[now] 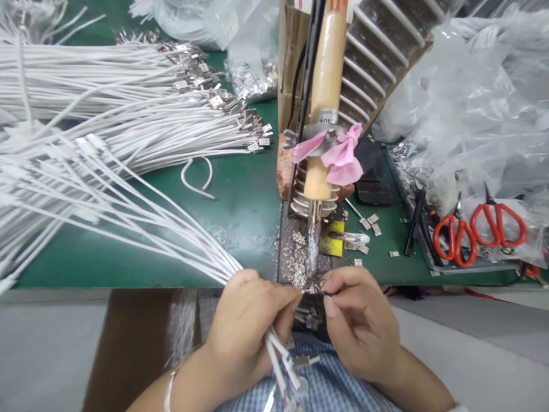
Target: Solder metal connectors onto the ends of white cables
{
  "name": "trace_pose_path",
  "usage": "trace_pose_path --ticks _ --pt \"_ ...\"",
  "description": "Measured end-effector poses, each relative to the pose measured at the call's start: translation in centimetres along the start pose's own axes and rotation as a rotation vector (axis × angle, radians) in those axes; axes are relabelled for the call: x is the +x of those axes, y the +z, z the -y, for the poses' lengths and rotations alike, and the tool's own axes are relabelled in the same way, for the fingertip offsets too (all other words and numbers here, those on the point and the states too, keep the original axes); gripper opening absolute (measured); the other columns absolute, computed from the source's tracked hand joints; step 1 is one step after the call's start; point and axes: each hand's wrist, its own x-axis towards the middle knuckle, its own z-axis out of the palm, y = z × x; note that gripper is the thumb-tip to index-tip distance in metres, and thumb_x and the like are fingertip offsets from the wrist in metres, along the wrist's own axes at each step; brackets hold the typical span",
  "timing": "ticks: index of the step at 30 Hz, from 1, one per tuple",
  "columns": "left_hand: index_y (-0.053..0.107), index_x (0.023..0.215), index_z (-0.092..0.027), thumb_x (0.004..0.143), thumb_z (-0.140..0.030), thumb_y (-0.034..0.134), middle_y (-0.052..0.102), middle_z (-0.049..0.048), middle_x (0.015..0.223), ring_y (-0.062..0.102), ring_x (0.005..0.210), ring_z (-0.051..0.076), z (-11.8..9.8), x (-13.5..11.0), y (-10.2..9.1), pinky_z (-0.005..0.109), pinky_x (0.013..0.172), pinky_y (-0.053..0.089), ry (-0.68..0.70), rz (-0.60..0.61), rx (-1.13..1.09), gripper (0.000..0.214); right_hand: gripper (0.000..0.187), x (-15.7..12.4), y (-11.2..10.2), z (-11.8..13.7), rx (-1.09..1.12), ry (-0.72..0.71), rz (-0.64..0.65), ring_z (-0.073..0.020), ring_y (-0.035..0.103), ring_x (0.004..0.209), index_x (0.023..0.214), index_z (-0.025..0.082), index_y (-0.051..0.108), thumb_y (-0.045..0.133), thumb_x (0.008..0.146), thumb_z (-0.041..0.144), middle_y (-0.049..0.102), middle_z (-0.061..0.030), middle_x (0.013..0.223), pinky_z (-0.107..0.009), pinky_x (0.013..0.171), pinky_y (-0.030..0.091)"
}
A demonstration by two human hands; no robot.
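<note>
My left hand [253, 320] is wrapped round several white USB cables [189, 240]. One cable's bared end pokes out past its thumb, and other ends with metal plugs hang below. My right hand [360, 320] is closed in a pinch on something thin and dark, too small to make out, close to that cable end. Between the hands, the tip of a soldering iron [326, 74] points down almost onto the work. Its wooden handle is clamped upright, with a pink ribbon [345, 157] tied round the clamp. Solder crumbs [295, 260] lie around the tip.
Bundled white cables with metal plugs [107, 80] cover the table's left. A ribbed hose [377, 51] rises behind the iron. Right of it lie a yellow sponge [332, 240], loose plug shells [373, 223], a black box [373, 177], red-handled scissors [455, 237] and plastic bags [463, 103].
</note>
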Motion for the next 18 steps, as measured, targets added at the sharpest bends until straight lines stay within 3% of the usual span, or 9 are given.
trace_pose_path --ticks 18 --pt "0.060 0.099 -0.014 0.083 0.000 0.061 0.069 0.0012 0.078 0.059 0.064 0.012 -0.39 0.25 0.06 0.030 0.068 0.040 -0.025 -0.053 -0.015 0.021 0.027 0.92 -0.06 0.52 -0.072 -0.026 0.018 -0.0192 0.063 0.092 0.094 0.023 0.056 0.056 0.079 0.001 0.055 -0.0042 0.098 -0.035 0.078 0.058"
